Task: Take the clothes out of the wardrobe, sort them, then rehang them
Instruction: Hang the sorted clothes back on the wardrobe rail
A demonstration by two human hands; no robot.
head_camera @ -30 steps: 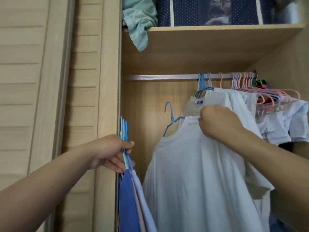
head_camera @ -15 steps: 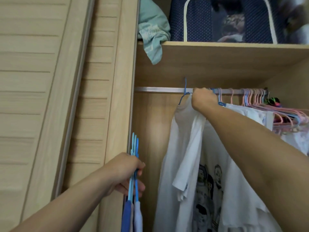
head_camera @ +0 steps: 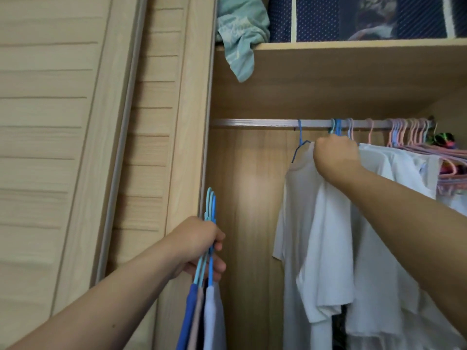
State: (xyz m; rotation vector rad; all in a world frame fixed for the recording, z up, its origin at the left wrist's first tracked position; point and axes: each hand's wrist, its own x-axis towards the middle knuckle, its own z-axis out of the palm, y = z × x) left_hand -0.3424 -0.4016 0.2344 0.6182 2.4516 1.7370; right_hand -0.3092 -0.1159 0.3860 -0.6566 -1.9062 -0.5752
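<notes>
Under the silver hanging rail (head_camera: 252, 123), right hand (head_camera: 334, 155) grips a white T-shirt (head_camera: 313, 223) on its blue hanger (head_camera: 300, 140), left hand (head_camera: 199, 245) holds three blue-hangered garments (head_camera: 202, 317); rehanging step, apparently; next, seat the hook and release.

white cotton T-shirt (head_camera: 316, 223): hangs on blue hanger (head_camera: 300, 142), collar under right hand (head_camera: 336, 155)
blue, beige, pale garments (head_camera: 202, 317): dangle below left hand (head_camera: 199, 245)
</notes>
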